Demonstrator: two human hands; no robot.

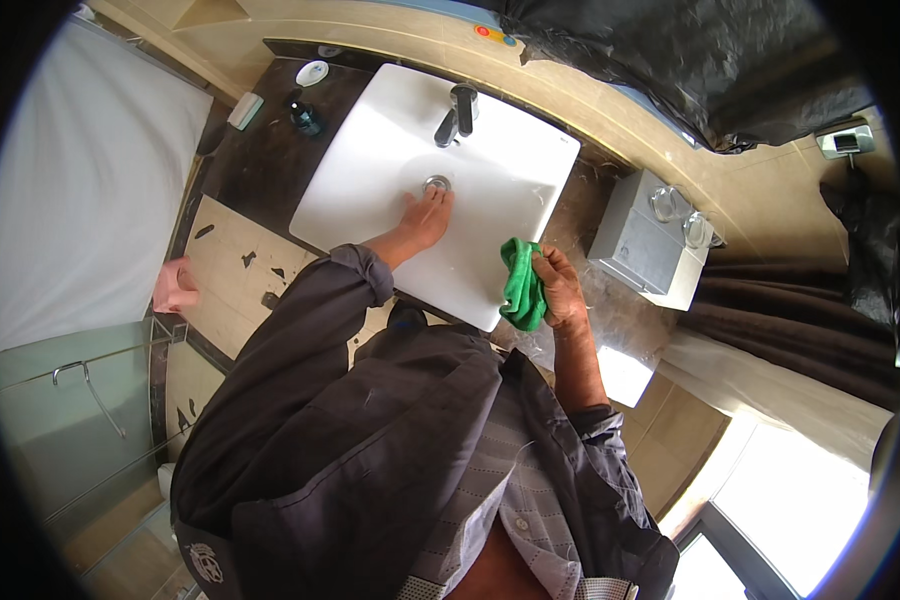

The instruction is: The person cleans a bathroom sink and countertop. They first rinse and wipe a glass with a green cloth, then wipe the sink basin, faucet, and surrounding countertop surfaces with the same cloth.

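Note:
A white rectangular washbasin (375, 142) is set on a dark stone counter. My left hand (425, 217) reaches into it, fingertips at the round metal drain (436, 183); whether they press on the drain or only touch its edge I cannot tell. Above the drain stands a chrome single-lever faucet (457, 116), with no water seen running. Over the basin's right front edge, my right hand (560, 285) grips a bunched green cloth (523, 285), which hangs from the fingers.
On the counter (247, 165) at left are a dark pump bottle (304, 118), a small white dish (312, 73) and a brush-like block (245, 111). A grey box (637, 232) with two drinking glasses (667, 202) stands right. A pink bin (175, 286) sits on the floor at left.

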